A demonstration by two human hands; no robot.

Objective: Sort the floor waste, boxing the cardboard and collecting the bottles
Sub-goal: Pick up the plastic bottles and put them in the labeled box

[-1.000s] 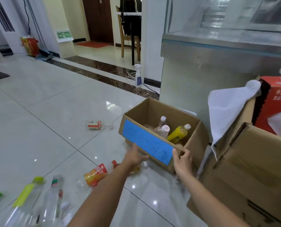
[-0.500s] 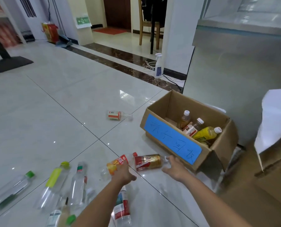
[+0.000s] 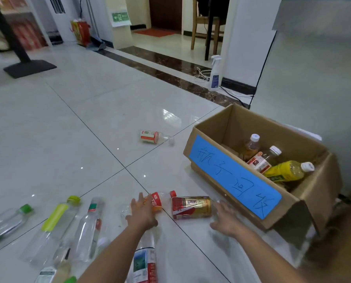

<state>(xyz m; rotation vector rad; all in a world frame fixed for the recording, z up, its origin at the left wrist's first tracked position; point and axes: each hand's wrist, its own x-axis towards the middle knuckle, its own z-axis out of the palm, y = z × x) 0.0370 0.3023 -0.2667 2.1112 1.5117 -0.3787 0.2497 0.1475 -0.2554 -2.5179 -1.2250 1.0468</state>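
An open cardboard box (image 3: pixel 211 121) with a blue handwritten label (image 3: pixel 233 176) stands on the tiled floor at the right, holding three bottles (image 3: pixel 280 172). In front of it lie an orange-label bottle (image 3: pixel 157 201) and a red-and-gold-label bottle (image 3: pixel 191 207). My left hand (image 3: pixel 141 213) is spread over the orange-label bottle, fingers apart. My right hand (image 3: pixel 223 218) is open at the right end of the red-and-gold one, not closed around it. Several clear bottles (image 3: pixel 56 221) lie at the lower left, one (image 3: pixel 144 260) beside my left forearm. Another bottle (image 3: pixel 150 136) lies farther out.
A white spray bottle (image 3: pixel 214 74) and loose cables stand by the dark floor strip at the back. A grey counter wall (image 3: pixel 313 88) rises right behind the box. A black stand base (image 3: pixel 29 68) sits far left, a wooden chair (image 3: pixel 203 27) beyond the doorway.
Both hands have dropped from the box's front edge to the two bottles on the floor in front of it. The view has swung left, so the large box at the right is gone.
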